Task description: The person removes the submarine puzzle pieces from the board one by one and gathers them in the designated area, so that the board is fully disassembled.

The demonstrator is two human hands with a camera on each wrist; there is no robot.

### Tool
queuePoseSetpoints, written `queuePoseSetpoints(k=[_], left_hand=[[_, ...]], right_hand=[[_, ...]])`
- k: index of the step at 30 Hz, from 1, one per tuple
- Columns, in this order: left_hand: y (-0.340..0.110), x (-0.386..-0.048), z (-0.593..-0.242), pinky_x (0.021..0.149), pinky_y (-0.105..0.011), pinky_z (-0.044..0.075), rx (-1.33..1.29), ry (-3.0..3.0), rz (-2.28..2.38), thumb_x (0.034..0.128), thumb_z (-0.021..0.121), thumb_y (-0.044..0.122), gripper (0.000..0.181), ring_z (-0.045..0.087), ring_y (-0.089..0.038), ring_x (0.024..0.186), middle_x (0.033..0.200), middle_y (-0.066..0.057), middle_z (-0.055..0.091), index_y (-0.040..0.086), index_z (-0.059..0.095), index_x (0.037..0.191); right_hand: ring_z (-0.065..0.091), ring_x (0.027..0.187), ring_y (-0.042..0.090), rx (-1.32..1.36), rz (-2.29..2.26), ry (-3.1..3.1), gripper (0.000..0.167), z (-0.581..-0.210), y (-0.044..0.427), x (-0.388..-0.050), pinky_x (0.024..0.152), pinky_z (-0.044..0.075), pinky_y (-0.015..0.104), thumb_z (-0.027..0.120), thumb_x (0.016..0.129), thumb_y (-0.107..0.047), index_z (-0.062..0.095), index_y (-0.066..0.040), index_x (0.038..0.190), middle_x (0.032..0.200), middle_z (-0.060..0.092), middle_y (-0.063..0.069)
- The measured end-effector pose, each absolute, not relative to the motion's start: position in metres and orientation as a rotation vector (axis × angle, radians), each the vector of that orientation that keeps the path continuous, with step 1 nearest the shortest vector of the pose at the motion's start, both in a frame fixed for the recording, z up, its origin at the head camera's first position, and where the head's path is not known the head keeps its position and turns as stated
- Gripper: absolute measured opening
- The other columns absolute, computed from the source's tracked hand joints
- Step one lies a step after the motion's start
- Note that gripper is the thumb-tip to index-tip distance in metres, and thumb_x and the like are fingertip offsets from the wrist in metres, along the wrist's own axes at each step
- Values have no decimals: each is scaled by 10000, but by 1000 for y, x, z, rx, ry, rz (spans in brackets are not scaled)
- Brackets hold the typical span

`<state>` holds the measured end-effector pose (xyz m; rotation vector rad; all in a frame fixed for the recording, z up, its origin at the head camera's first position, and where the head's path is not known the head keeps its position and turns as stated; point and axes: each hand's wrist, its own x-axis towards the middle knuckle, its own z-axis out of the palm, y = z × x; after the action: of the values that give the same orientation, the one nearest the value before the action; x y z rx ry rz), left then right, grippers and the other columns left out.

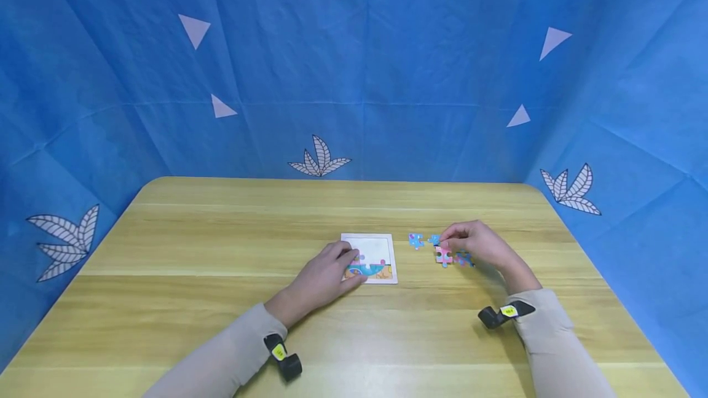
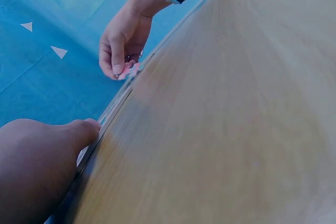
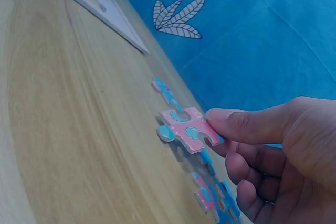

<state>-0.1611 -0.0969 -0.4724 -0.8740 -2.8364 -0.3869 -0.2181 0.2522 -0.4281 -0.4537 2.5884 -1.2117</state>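
In the head view, my left hand [image 1: 325, 272] rests on the left side of a white puzzle tray [image 1: 369, 243], its thumb by the lower edge. Joined jigsaw pieces [image 1: 378, 271] fill the tray's near part; my fingers hide some of the left. Right of the tray, my right hand [image 1: 482, 243] pinches a pink jigsaw piece [image 1: 444, 255] with light-blue spots. The right wrist view shows this pink piece [image 3: 181, 124] between thumb and fingers, raised off the table. Below and around it lie loose blue jigsaw pieces [image 1: 416, 240], some with pink parts [image 3: 206, 195].
A light wood-grain table [image 1: 221, 226] carries everything. Blue cloth [image 1: 359, 66] with white triangles and leaf shapes stands behind it and at both sides. Each wrist wears a black strap-on camera, such as the left one [image 1: 284, 358].
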Motion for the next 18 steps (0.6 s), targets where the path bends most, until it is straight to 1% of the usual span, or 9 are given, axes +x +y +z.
queuePoseSetpoints(k=[1,4,10,14,18], left_hand=[[-97,-161,-472,1025,-352,454,-873,-2836,-386,951,543,555,627,500,-227,1206,1300,-91,525,65,598,1339],[-97,-162,-472,1022,-351,456,-871,-2835,-381,951,543,557,626,499,-226,1206,1299,-88,525,68,599,1338],[-97,-160,-471,1021,-355,458,-863,-2843,-392,948,551,553,624,492,-229,1215,1305,-87,521,70,599,1341],[-97,-160,-471,1021,-356,458,-865,-2841,-392,948,554,550,623,493,-228,1214,1305,-87,520,70,597,1342],[-97,-161,-472,1018,-354,460,-872,-2832,-384,949,555,544,618,497,-225,1207,1300,-85,523,65,599,1338]], right_hand=[[564,708,253,-452,-1195,2596,150,-428,252,-218,604,479,326,662,943,-135,716,-16,1017,839,682,85],[543,670,236,-464,-1150,2619,137,-429,251,-218,573,457,300,659,944,-134,718,-29,1008,817,673,75],[541,660,204,-477,-1082,2654,102,-432,252,-220,568,453,292,660,944,-145,724,-72,975,783,659,28],[532,606,201,-472,-1074,2631,91,-432,251,-220,518,438,279,641,952,-115,722,-77,970,746,648,41],[522,592,201,-480,-1056,2618,95,-433,251,-219,510,431,280,629,957,-105,722,-85,964,731,643,44]])
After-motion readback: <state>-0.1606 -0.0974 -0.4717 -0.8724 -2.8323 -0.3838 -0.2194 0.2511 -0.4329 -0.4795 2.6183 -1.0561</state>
